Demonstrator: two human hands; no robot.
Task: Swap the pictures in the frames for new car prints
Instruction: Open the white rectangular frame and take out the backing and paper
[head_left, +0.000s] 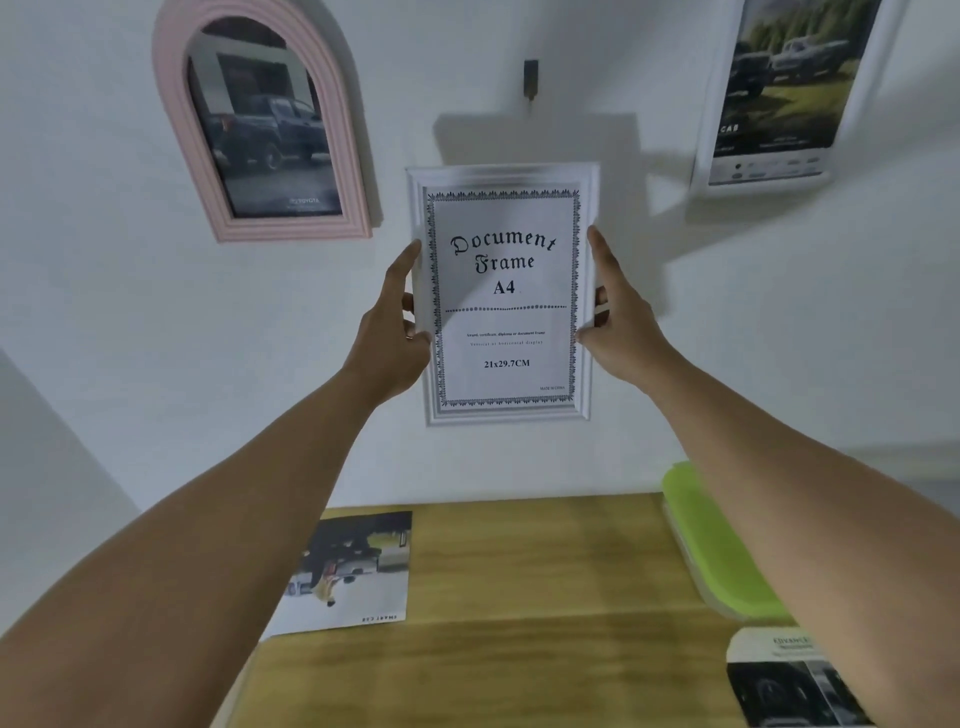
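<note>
I hold a white A4 frame (503, 410) upright in front of the wall, below a dark wall hook (530, 79). It shows the stock sheet reading "Document Frame A4". My left hand (392, 332) grips its left edge and my right hand (621, 322) grips its right edge. A pink arched frame (171, 119) with a dark pickup print hangs on the wall at upper left. A white frame (709, 135) with an off-road car print hangs at upper right. One car print (353, 571) lies on the wooden table (545, 597), another (795, 680) at its right corner.
A green-lidded flat box (711, 540) lies at the table's right side, partly under my right forearm. The white wall stands straight behind the table. A wall corner shows at the far left.
</note>
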